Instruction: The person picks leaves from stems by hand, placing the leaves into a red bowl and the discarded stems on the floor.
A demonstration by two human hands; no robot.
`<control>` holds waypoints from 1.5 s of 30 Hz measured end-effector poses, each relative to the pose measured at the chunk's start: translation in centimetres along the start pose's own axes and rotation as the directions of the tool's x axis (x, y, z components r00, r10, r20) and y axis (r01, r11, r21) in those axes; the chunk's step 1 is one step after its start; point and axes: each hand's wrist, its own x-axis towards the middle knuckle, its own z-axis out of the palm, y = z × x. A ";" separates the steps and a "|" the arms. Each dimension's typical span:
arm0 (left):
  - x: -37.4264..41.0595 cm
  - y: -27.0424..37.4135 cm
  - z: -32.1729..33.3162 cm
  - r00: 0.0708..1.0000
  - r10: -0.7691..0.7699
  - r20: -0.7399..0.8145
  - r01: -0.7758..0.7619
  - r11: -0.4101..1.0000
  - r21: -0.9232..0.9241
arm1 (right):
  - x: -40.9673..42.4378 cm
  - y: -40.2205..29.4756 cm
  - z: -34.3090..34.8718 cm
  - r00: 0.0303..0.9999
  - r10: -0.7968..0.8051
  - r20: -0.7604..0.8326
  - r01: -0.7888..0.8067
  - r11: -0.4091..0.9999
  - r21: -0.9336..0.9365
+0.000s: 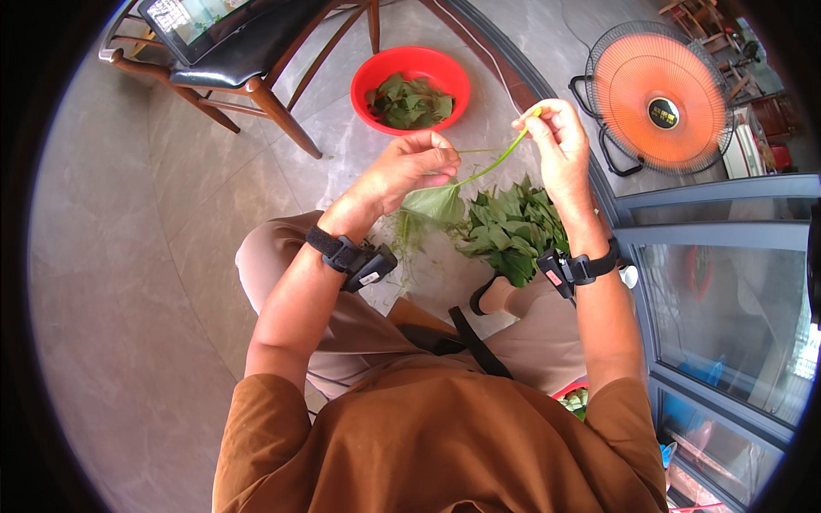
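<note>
My right hand (562, 138) pinches the upper end of a green leaf stalk (497, 163) between thumb and fingers. From the stalk's lower end hangs a broad green leaf (436, 202), just under my left hand (420, 163). A thin green strand (480, 151) stretches from my left fingertips toward the stalk. Below my right hand, a pile of leafy green stems (513, 227) lies on the floor. Thin green scraps (404, 247) are scattered beside it, partly behind the leaf. Beyond my hands stands a red plastic basin (359, 96) with green leaves (410, 101) inside.
A wooden chair with a black seat (221, 75) stands at upper left, bearing a screen device (199, 25). An orange-faced round electric fan or heater (660, 70) is at upper right. A grey-framed glass door (725, 320) borders my right side. Another red container (567, 388) shows beside my right thigh.
</note>
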 end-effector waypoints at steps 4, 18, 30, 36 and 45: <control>-0.4 -0.3 -0.7 0.998 -0.030 -0.051 0.030 1.000 -0.010 | 0.7 0.7 -2.2 0.990 -0.019 -0.137 0.018 1.000 -0.005; -0.3 -1.3 -0.8 0.972 0.232 -0.049 -0.185 0.872 0.453 | -0.2 0.3 -2.9 0.990 0.109 -0.085 -0.123 0.978 -0.170; 0.7 1.1 2.4 0.932 0.357 0.063 -0.362 0.921 0.143 | -1.2 -1.0 0.8 0.972 0.127 0.200 -0.073 0.963 -0.261; 0.4 1.3 2.5 0.938 0.347 0.008 -0.343 0.923 0.176 | -1.5 -1.2 1.7 0.967 0.026 0.252 0.063 0.938 -0.341; 0.7 0.4 1.8 0.927 0.372 0.038 -0.373 0.910 0.181 | -1.6 -1.9 2.8 0.956 -0.098 0.277 0.208 0.891 -0.403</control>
